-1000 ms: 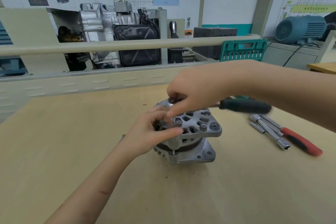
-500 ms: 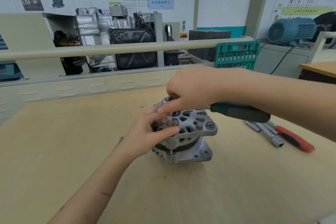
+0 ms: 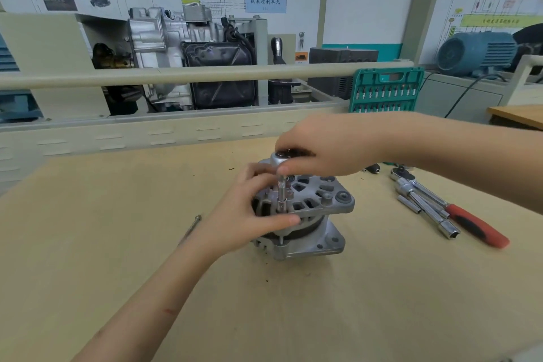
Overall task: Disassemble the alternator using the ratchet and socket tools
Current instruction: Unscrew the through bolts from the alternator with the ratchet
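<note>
Alternator (image 3: 305, 211) standing on end near the middle of the bench (image 3: 117, 244), its finned metal housing uppermost and its flat mounting flange down on the wood. The left hand (image 3: 244, 220) wraps the housing from the near-left side, thumb laid across the front and fingers curled behind; this grip steadies the body. The right hand (image 3: 320, 153) reaches in from the right and closes over the head of the ratchet (image 3: 282, 157), directly above the left grip. A slim socket (image 3: 282, 197) drops upright from the ratchet head to a fastener at the housing's edge, just beyond the left thumb. Judged from its cast metal build, the alternator is heavy, rigid and unlikely to deform; its smooth, possibly oily surfaces may slip, so the open ribs and the flange edge offer the surest hold. Spare sockets (image 3: 423, 209) and a red-handled tool (image 3: 476, 226) lie well to the right of both grips; one loose bolt (image 3: 191, 228) lies left of the left wrist.
</note>
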`<move>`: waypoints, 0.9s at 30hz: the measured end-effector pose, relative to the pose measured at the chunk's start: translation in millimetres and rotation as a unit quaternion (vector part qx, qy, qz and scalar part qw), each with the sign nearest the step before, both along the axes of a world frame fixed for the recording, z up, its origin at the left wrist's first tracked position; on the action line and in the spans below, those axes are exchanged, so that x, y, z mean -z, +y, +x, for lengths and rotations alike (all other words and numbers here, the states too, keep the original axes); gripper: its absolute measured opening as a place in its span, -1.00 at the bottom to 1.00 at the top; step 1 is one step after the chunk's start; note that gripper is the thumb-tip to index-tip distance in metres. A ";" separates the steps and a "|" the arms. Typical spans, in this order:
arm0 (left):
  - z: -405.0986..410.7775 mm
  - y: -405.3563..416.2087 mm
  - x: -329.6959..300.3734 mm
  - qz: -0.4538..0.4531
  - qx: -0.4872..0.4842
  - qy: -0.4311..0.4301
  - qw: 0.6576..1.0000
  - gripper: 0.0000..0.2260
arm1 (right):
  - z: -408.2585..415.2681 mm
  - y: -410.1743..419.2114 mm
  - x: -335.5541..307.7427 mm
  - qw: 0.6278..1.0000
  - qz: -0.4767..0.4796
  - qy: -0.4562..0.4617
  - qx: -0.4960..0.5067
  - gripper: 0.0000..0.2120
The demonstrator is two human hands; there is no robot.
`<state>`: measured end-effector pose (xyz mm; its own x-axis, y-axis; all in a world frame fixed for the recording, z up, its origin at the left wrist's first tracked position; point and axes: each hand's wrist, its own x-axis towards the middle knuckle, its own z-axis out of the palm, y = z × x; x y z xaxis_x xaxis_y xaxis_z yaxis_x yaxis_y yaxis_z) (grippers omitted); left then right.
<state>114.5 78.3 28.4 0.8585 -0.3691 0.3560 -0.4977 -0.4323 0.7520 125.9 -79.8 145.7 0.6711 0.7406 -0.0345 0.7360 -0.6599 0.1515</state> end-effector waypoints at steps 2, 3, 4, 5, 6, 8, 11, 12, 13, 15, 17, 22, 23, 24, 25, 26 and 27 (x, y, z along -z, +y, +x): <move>-0.9 -12.9 9.7 0.046 -0.049 -0.042 0.997 -0.33 | -2.3 -3.7 8.5 0.998 0.055 0.009 0.008 -0.71; -1.2 -20.2 13.1 0.070 -0.081 -0.070 0.992 -0.28 | -3.6 -4.8 13.2 0.996 0.086 0.005 0.010 -0.71; -1.4 -26.2 14.5 0.083 -0.111 -0.098 0.986 -0.27 | -4.3 -5.0 17.1 0.993 0.114 -0.008 0.009 -0.70; -0.7 -29.5 14.8 0.080 -0.132 -0.119 0.981 -0.31 | -4.6 -5.0 20.3 0.990 0.135 -0.025 0.006 -0.67; 0.2 -30.4 14.9 0.066 -0.138 -0.128 0.980 -0.37 | -4.3 -4.6 23.0 0.988 0.149 -0.045 0.003 -0.62; 3.1 -28.2 16.1 0.040 -0.114 -0.123 0.985 -0.46 | -2.6 -3.7 26.5 0.984 0.165 -0.073 -0.005 -0.53; 5.1 -20.3 16.5 0.015 -0.073 -0.102 0.992 -0.54 | 2.2 3.2 33.8 0.973 0.210 -0.092 -0.034 -0.55; 5.9 -16.9 15.1 0.003 -0.058 -0.094 0.994 -0.53 | 4.4 7.7 36.9 0.969 0.221 -0.103 -0.044 -0.59; 6.9 -13.3 13.9 -0.009 -0.042 -0.083 0.996 -0.51 | 7.4 12.7 39.7 0.965 0.230 -0.111 -0.053 -0.62; 8.1 -7.5 12.7 -0.019 -0.025 -0.070 0.997 -0.49 | 13.7 21.6 43.0 0.958 0.253 -0.111 -0.074 -0.62; 10.2 -5.5 14.2 -0.011 -0.023 -0.074 0.997 -0.50 | 18.4 24.2 44.3 0.947 0.287 -0.100 -0.101 -0.67; 11.3 -7.8 17.1 -0.010 -0.024 -0.091 0.996 -0.51 | 20.0 21.6 45.5 0.939 0.308 -0.086 -0.127 -0.66; 11.0 -7.8 17.3 -0.010 -0.027 -0.087 0.996 -0.51 | 19.5 22.7 45.1 0.942 0.298 -0.093 -0.121 -0.66; 10.8 -7.7 17.6 -0.010 -0.028 -0.082 0.996 -0.52 | 18.7 24.0 44.4 0.949 0.277 -0.104 -0.107 -0.65; 10.4 -7.9 17.7 -0.010 -0.030 -0.076 0.997 -0.52 | 17.7 25.4 44.0 0.959 0.247 -0.113 -0.084 -0.64; 10.2 -8.2 17.9 -0.011 -0.032 -0.072 0.997 -0.52 | 16.2 26.5 43.4 0.968 0.213 -0.120 -0.054 -0.62; 9.7 -8.5 17.8 -0.013 -0.034 -0.071 0.997 -0.53 | 13.9 27.5 42.4 0.974 0.185 -0.127 -0.022 -0.59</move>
